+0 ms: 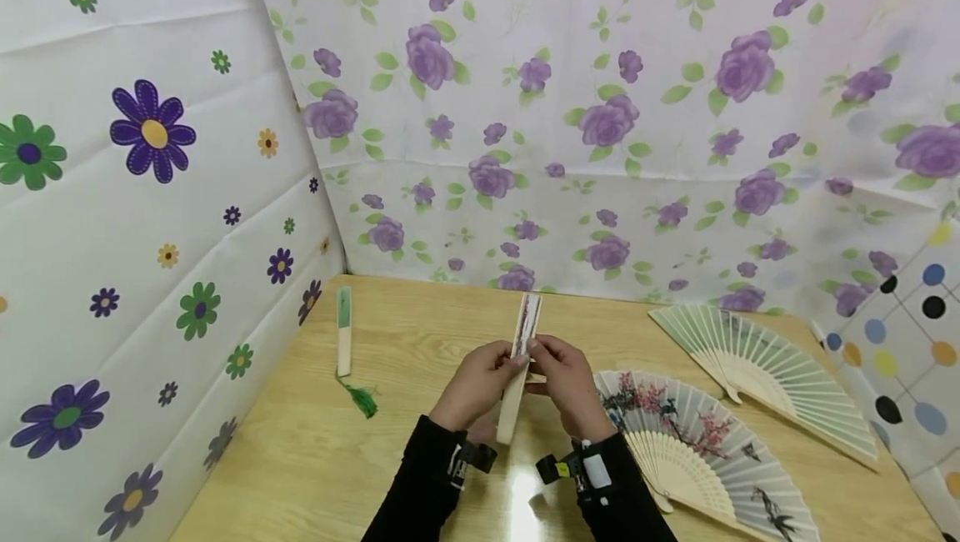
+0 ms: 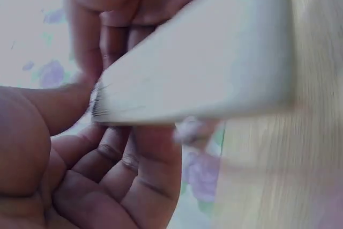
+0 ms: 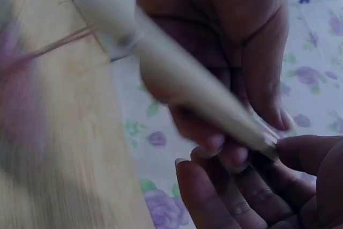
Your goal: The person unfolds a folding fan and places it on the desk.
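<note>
A folded hand fan [image 1: 512, 409], with pale ribs and a dark-patterned leaf edge, stands tilted upright in front of the person. My left hand [image 1: 477, 379] grips its left side, thumb on the near face. From the other side my right hand [image 1: 567, 383] pinches it, thumb and fingers near the left thumb. The fan's pale guard [image 2: 214, 68] fills the middle of the left wrist view, blurred. In the right wrist view a blurred pink tassel [image 3: 24, 95] trails on a cord from the fan's pivot end.
Two opened fans lie at the right on the wooden table [image 1: 300, 459]: a floral one [image 1: 697, 442] near the right forearm and a green one [image 1: 772, 367] behind it. A folded green fan [image 1: 344, 333] with a green tassel [image 1: 363, 400] lies at the left. Flowered cloth walls enclose the table.
</note>
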A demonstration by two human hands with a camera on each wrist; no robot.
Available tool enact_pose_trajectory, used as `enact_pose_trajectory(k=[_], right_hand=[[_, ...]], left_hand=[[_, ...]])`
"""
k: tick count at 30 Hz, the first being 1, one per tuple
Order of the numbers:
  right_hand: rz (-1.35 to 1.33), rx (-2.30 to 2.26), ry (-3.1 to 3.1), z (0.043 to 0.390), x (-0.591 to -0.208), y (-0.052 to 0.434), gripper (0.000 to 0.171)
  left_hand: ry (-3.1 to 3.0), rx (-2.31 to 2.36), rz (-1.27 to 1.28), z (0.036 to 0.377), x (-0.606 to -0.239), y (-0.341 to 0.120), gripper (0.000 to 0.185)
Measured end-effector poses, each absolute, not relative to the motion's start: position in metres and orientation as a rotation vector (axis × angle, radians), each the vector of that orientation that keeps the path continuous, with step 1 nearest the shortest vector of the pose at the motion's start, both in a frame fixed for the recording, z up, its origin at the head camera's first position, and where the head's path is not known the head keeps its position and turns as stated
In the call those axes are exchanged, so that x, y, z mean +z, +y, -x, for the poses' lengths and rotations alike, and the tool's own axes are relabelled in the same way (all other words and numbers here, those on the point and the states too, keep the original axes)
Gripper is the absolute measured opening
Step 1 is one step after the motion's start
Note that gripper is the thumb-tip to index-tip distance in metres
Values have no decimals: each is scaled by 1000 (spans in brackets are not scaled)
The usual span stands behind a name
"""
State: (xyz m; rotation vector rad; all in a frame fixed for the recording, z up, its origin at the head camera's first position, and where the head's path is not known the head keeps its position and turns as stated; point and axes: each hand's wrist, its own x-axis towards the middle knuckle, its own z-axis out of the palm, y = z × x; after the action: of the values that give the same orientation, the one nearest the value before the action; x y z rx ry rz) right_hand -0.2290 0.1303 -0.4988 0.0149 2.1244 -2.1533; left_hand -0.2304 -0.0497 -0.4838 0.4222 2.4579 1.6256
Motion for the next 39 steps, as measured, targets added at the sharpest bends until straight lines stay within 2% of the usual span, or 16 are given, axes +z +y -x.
enact_pose_trajectory(k=[12, 16, 23, 39], right_hand=[[67, -2126, 2143, 227, -498, 146, 38], [-10, -2157, 2177, 227, -498, 143, 34], [-292, -2308, 2164, 229, -497, 134, 34], [-304, -2257, 2254, 229, -498, 132, 35]], left_hand=[[2405, 1715, -366, 230, -493, -30, 26], [2449, 1705, -344, 230, -497, -26, 25], [2505, 1711, -266, 236, -499, -20, 23], [2430, 1707, -299, 234, -496, -25, 29]])
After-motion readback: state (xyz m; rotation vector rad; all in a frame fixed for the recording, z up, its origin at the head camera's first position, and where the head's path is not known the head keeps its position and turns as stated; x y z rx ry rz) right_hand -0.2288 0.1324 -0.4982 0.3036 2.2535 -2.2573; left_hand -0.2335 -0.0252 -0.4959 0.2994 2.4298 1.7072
